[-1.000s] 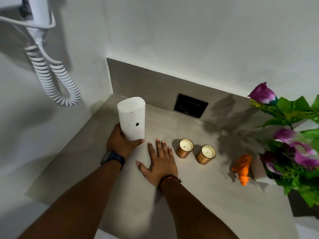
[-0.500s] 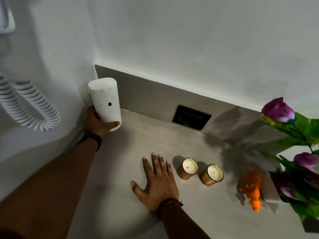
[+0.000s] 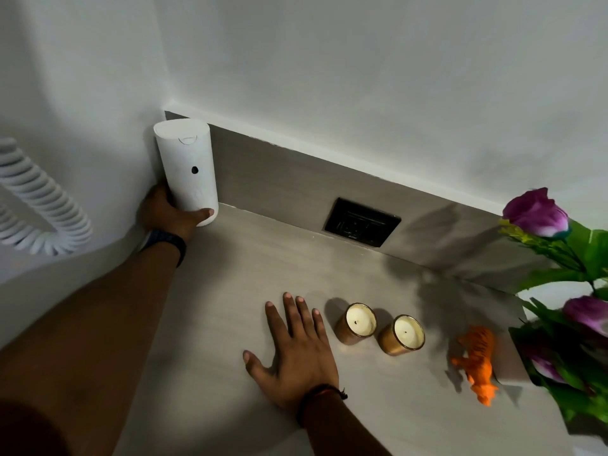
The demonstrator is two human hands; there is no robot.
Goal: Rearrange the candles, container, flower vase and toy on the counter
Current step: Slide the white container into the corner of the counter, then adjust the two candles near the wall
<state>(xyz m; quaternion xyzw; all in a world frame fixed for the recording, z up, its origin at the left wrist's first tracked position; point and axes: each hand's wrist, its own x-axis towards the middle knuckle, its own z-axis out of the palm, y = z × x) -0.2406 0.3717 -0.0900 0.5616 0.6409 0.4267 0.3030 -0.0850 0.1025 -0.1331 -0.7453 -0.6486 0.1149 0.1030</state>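
Tipping is the main risk: the left hand (image 3: pixel 167 213) is wrapped low around the tall white container (image 3: pixel 186 169), which stands at ten o'clock in the counter (image 3: pixel 230 307) corner, close to the wall (whether touching, I cannot tell); an uneven release could rock it over; the right hand (image 3: pixel 292 350) lies flat and spread, holding nothing, just left of the two candles (image 3: pixel 380 327) at four o'clock; a careless sweep would knock them toward the orange toy (image 3: pixel 477 360) and flower vase (image 3: pixel 572 324).

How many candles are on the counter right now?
2. Both sit side by side right of the flat right hand: the left candle nearest its fingertips, the right candle toward the orange toy. None appears hidden.
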